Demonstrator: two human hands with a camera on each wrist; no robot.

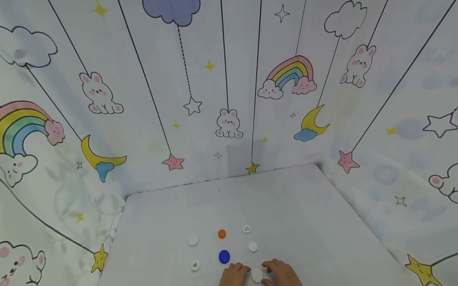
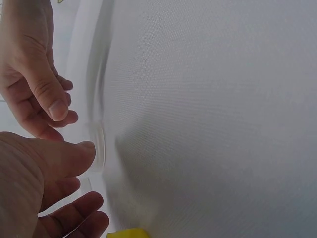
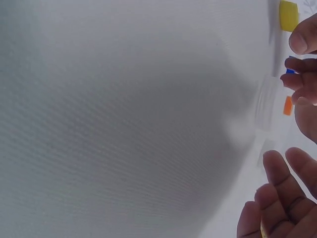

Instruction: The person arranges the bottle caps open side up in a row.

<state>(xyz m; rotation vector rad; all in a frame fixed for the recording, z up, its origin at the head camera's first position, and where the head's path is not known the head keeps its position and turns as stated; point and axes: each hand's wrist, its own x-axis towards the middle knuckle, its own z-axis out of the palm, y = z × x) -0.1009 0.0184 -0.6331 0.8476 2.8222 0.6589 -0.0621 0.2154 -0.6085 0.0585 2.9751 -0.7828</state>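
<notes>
A round white bottle cap [image 1: 257, 275] lies on the table between both hands in the head view. My left hand [image 1: 234, 274] is at its left, fingers loosely bent. From the right, my right hand [image 1: 282, 273] reaches toward it with thumb and fingers spread apart. In the left wrist view the left thumb overlaps the edge of the cap [image 2: 100, 151], which looks pale and ridged. The right wrist view shows the cap [image 3: 266, 105] standing apart from the right fingertips [image 3: 274, 158]. Neither hand grips anything.
Several caps lie beyond the hands: blue [image 1: 224, 256], orange [image 1: 222, 234], white [image 1: 193, 240], another white [image 1: 253, 247], a printed white one [image 1: 247, 228] and one with a square mark [image 1: 195, 265]. Patterned cloth walls [image 1: 200, 151] enclose the white table [image 1: 286, 206].
</notes>
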